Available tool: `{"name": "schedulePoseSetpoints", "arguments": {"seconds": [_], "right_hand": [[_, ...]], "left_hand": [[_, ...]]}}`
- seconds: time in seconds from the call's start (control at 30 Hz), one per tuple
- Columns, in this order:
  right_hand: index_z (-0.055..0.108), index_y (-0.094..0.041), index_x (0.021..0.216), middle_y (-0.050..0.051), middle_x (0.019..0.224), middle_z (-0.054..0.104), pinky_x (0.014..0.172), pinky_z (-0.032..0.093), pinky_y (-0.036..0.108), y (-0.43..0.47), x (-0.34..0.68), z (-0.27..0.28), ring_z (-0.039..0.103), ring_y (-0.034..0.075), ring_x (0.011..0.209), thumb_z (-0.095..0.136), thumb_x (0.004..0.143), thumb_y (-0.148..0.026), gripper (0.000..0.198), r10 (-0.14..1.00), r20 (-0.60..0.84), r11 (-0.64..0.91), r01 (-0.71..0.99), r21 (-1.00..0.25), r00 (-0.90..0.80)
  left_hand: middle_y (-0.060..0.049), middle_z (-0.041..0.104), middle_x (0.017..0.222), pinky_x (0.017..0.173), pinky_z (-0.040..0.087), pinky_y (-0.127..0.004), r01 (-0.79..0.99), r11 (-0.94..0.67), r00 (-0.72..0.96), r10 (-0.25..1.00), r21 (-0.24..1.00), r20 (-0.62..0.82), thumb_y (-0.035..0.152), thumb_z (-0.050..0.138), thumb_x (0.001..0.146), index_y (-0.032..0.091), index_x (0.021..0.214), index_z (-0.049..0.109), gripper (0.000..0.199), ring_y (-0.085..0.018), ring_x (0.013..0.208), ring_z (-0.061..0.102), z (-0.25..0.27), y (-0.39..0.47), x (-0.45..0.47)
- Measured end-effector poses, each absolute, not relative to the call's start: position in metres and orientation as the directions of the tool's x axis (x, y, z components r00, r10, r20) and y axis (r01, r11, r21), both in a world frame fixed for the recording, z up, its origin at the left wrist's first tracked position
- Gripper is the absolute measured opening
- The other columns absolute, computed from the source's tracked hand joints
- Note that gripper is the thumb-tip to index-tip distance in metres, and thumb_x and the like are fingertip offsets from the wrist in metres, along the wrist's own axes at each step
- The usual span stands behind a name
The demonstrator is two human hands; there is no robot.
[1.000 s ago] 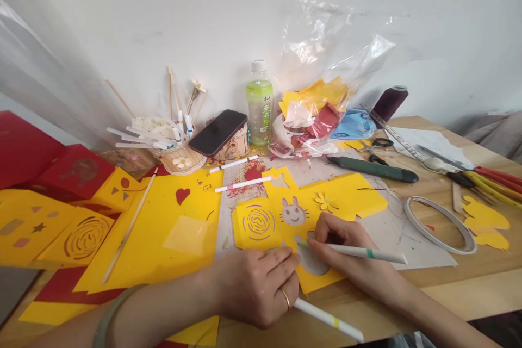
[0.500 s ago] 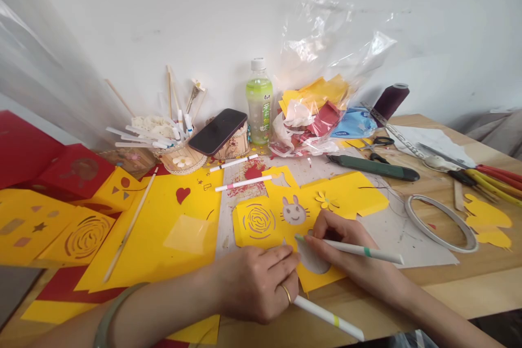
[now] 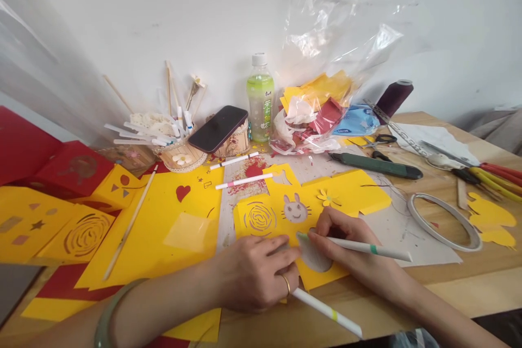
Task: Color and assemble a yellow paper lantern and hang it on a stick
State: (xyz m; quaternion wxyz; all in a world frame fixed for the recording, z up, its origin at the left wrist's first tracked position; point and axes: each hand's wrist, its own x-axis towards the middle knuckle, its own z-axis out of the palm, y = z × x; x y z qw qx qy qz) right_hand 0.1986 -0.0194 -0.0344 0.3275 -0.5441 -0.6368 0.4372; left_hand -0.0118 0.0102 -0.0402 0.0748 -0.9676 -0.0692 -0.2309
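Note:
The yellow paper cut-out piece (image 3: 359, 196) lies flat on the table, bearing a spiral cut-out, a rabbit face (image 3: 295, 209) and a small flower (image 3: 325, 197). My right hand (image 3: 340, 234) is closed on a white felt-tip pen (image 3: 389, 253) with a green band. Its tip meets a pale rounded area (image 3: 316, 258), where a little green shows. My left hand (image 3: 261, 269), with a ring on one finger, presses on the paper's left edge. From under its curled fingers sticks a second white felt-tip pen (image 3: 326, 310) with a yellow-green band; the grip itself is hidden.
Left are yellow sheets (image 3: 155, 239), a wooden stick (image 3: 130, 223) and red paper boxes (image 3: 77, 171). Behind stand a pen basket (image 3: 183, 160), phone (image 3: 220, 128), bottle (image 3: 260, 98) and plastic bag (image 3: 322, 114). Right lie a green cutter (image 3: 375, 166), scissors (image 3: 383, 141) and a tape roll (image 3: 446, 223).
The right hand and its pen have shifted slightly right. The left fingers have spread a little on the paper. The whole view has moved slightly.

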Motion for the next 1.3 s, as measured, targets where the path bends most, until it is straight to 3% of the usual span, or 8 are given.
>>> {"name": "schedulePoseSetpoints", "arguments": {"seconds": [0.2,0.37,0.57,1.3], "right_hand": [[0.041,-0.021,0.064,-0.005,0.057,0.042,0.043,0.026,0.022,-0.0205,0.1971,-0.0309,0.035,0.009,0.051,0.051,0.082,-0.028,0.022,0.986,-0.047,0.029,0.446,-0.895,-0.158],[0.04,-0.021,0.062,-0.005,0.056,0.04,0.043,0.026,0.022,-0.0207,0.1962,-0.0295,0.035,0.009,0.05,0.051,0.08,-0.027,0.022,0.988,-0.036,0.038,0.461,-0.887,-0.15],[0.038,-0.021,0.061,-0.005,0.055,0.039,0.043,0.026,0.022,-0.0214,0.1964,-0.0279,0.035,0.01,0.05,0.05,0.08,-0.027,0.023,0.988,-0.034,0.043,0.477,-0.878,-0.151],[0.04,-0.021,0.063,-0.005,0.056,0.041,0.044,0.025,0.022,-0.0217,0.1945,-0.0267,0.035,0.009,0.051,0.05,0.082,-0.029,0.023,0.985,-0.063,0.016,0.454,-0.891,-0.158]], "left_hand": [[-0.012,0.065,0.101,0.067,0.056,-0.025,0.231,-0.968,0.892,0.168,-0.103,0.42,0.013,0.047,0.081,0.013,0.082,0.058,0.01,-0.017,0.086,0.063,-0.0448,0.0111,-0.012],[-0.013,0.066,0.101,0.071,0.055,-0.026,0.213,-0.964,0.89,0.123,-0.162,0.439,0.014,0.049,0.082,0.013,0.083,0.059,0.01,-0.019,0.091,0.063,-0.0436,0.0108,-0.0111],[-0.011,0.067,0.1,0.067,0.057,-0.029,0.22,-0.956,0.88,0.107,-0.196,0.463,0.017,0.051,0.081,0.014,0.082,0.059,0.009,-0.023,0.093,0.063,-0.0433,0.0107,-0.0115],[-0.011,0.068,0.1,0.068,0.058,-0.028,0.184,-0.965,0.879,0.078,-0.185,0.47,0.016,0.051,0.081,0.013,0.081,0.059,0.009,-0.021,0.091,0.065,-0.0416,0.0148,-0.0112]]}}
